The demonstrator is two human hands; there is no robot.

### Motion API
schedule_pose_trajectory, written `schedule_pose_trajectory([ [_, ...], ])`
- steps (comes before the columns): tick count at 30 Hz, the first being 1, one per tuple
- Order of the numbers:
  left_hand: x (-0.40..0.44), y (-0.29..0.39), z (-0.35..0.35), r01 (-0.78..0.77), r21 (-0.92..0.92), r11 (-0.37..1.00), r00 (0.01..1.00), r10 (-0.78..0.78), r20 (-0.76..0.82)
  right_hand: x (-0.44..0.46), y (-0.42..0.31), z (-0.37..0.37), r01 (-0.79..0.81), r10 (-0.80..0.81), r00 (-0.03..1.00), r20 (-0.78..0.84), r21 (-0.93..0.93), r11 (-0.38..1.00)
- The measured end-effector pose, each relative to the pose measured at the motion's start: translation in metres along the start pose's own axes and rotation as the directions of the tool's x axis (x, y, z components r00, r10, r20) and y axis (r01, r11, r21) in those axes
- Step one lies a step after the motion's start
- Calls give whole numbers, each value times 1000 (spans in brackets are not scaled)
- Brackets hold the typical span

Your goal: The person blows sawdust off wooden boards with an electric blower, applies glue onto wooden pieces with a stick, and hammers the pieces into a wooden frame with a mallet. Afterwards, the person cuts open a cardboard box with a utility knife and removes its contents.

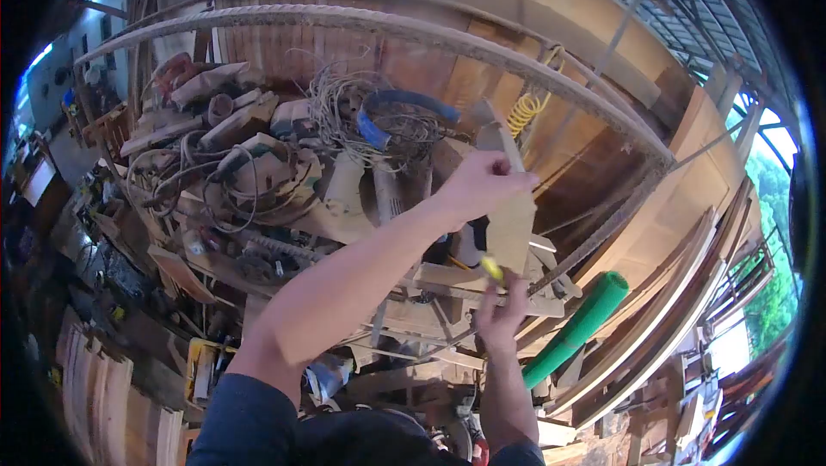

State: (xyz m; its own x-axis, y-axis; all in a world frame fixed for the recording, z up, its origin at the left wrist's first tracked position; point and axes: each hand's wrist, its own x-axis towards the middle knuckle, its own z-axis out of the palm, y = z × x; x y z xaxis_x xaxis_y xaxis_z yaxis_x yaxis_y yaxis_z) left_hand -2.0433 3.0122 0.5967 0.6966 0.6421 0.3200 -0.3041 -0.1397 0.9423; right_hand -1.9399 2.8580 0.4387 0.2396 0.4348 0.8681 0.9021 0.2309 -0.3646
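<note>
My left hand [484,184] reaches across from the left, fingers pinched on the upper part of a tan sheet [511,232], which looks like stiff paper or sandpaper. The sheet hangs down at a tilt over the cluttered bench. Below it, my right hand [502,309] is closed around a small yellow tool [493,269], its kind too small to make out. That tool is at the lower edge of the sheet; whether they touch I cannot tell.
A green mesh roll [578,328] leans right of my right hand. Tangled wire [344,113], a blue hose [404,103] and corded power tools [249,165] crowd the bench. A yellow coiled hose [525,111] hangs behind. Long curved boards [654,320] stand at the right.
</note>
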Motion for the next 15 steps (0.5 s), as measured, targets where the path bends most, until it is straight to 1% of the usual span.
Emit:
schedule_pose_trajectory([
  [1, 3, 8, 4, -4, 85, 996, 1000, 3, 14, 2, -7, 9, 89, -86, 992, 89, -24, 996],
  [2, 6, 16, 8, -9, 170, 985, 1000, 4, 30, 6, -20, 15, 10, -1, 979, 203, -41, 999],
  [3, 9, 19, 11, -16, 256, 967, 999, 4, 48, 13, -27, 21, -57, 77, 966, 246, -88, 994],
  [5, 23, 8, 18, -87, 261, 962, 996, 77, 46, 36, -34, 36, -181, 232, 921, 315, -181, 967],
  [6, 24, 7, 20, -119, 262, 958, 993, 111, 46, 47, -27, 42, -254, 378, 819, 431, -319, 913],
  [9, 20, 15, 23, -94, 305, 948, 995, 77, 67, 43, 11, 70, -29, 211, 913, 349, -460, 887],
  [11, 23, 8, 26, -113, 283, 952, 993, 99, 65, 51, 45, 99, -130, 285, 812, 509, -319, 939],
  [12, 23, 9, 27, -125, 272, 954, 992, 111, 65, 62, 43, 102, -161, 329, 753, 570, -324, 932],
  [13, 23, 9, 27, -104, 284, 953, 994, 89, 64, 73, 41, 106, -191, 369, 686, 627, -335, 923],
  [15, 19, 22, 28, -67, 314, 947, 997, 48, 67, 98, 3, 97, -177, 500, 547, 672, -490, 853],
])
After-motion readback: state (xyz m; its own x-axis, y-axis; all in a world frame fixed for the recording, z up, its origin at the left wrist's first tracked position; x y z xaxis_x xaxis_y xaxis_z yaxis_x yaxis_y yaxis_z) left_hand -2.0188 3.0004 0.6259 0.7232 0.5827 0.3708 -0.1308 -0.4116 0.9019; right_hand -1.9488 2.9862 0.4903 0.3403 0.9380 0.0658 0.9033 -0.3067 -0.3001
